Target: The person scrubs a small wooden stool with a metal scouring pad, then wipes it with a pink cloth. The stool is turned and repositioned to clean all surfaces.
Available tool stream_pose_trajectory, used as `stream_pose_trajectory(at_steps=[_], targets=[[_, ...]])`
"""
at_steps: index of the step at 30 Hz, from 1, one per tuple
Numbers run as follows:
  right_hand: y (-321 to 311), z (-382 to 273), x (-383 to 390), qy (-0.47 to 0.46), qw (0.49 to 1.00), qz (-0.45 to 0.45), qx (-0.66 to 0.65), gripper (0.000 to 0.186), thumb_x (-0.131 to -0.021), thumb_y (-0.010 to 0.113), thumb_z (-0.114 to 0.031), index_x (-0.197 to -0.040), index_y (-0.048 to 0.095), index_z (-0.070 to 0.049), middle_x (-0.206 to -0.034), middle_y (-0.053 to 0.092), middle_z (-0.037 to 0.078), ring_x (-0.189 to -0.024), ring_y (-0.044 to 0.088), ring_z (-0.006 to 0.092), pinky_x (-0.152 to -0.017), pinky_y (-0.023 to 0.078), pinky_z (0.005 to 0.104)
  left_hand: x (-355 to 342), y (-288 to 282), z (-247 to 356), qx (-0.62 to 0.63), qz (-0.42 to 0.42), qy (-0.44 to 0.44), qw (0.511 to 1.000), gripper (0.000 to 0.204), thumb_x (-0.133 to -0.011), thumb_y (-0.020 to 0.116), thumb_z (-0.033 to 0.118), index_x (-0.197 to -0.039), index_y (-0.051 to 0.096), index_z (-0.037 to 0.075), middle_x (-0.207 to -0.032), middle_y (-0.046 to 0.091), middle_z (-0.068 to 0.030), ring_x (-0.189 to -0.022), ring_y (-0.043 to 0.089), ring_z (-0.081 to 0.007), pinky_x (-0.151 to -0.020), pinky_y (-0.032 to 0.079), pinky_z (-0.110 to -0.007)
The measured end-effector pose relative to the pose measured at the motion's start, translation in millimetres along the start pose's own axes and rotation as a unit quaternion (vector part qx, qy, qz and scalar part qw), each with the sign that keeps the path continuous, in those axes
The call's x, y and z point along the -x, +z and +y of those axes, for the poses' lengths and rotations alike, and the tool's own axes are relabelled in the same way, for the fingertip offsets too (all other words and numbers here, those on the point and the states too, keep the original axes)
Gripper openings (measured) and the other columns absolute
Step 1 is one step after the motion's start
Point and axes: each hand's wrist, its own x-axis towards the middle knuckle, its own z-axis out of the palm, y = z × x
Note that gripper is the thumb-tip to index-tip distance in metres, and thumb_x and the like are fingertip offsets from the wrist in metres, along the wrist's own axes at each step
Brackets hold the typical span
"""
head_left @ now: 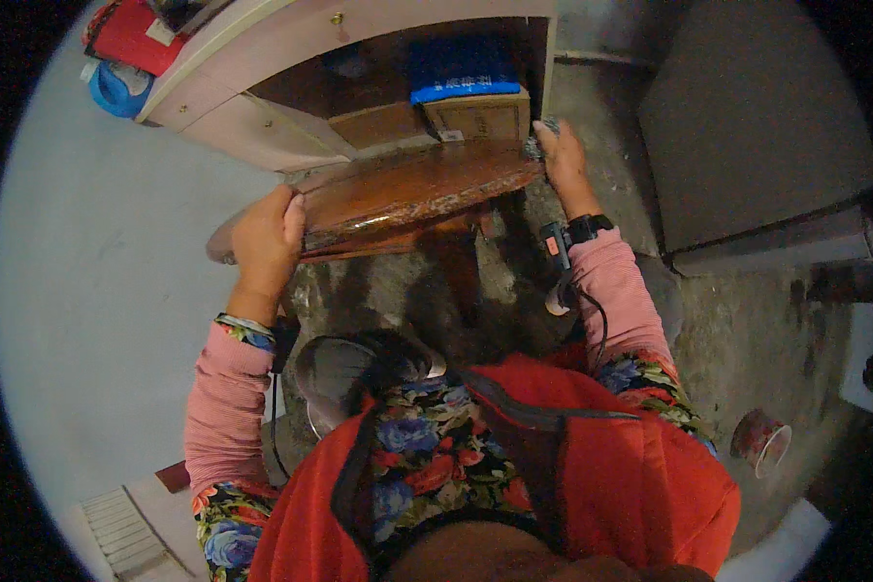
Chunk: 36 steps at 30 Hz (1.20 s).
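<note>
Hands are gripping a worn wooden stool (412,189) by its seat: the left hand (267,238) is wrapping the near-left edge, the right hand (561,155) is clasping the far-right edge against the cupboard (262,58). Lifting seems underway; next it needs a level, steady carry.

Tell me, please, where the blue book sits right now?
In the head view, top centre: the blue book lies inside the open cabinet, above the wooden stool.
</note>
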Motion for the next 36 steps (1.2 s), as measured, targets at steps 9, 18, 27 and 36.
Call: stream_pose_trajectory(at_steps=[9,18,27,36], targets=[[44,-85,85,-0.359,0.933,-0.018,-0.025,0.037,-0.085,0.069,-0.035,-0.085,0.057,0.0,-0.086,0.062,0.024,-0.082,0.059,0.0453,-0.073,0.047,0.0521,1,1,-1,-0.019,0.017,-0.019,0.999,0.026,-0.096,0.05,0.033,-0.09,0.059,0.009,-0.081,0.063,-0.0185,-0.076,0.06,-0.0423,-0.064,0.045,-0.052],[16,-56,47,-0.084,0.989,0.055,0.113,0.04,-0.09,0.064,-0.037,-0.096,0.062,0.002,-0.087,0.067,0.026,-0.085,0.064,0.0452,-0.076,0.049,0.0505,2,2,-7,-0.035,0.018,-0.025,0.999,0.025,-0.096,0.048,0.033,-0.093,0.059,0.01,-0.084,0.066,-0.0173,-0.08,0.062,-0.0415,-0.066,0.046,-0.052],[102,-145,122,-0.431,0.897,0.021,0.097,0.025,-0.08,0.072,-0.03,-0.083,0.062,-0.006,-0.084,0.057,0.013,-0.086,0.057,0.0355,-0.078,0.044,0.0489,2,6,-9,-0.041,0.01,-0.022,0.999,0.03,-0.096,0.045,0.037,-0.096,0.059,0.011,-0.086,0.067,-0.0184,-0.081,0.063,-0.0412,-0.069,0.048,-0.053],[45,-107,94,-0.158,0.976,0.039,0.144,0.03,-0.087,0.067,-0.032,-0.084,0.064,-0.003,-0.083,0.064,0.019,-0.079,0.06,0.0415,-0.07,0.047,0.0519,7,8,-10,-0.032,0.057,-0.01,0.998,0.029,-0.096,0.045,0.036,-0.092,0.058,0.01,-0.082,0.068,-0.016,-0.076,0.065,-0.04,-0.064,0.049,-0.054]])
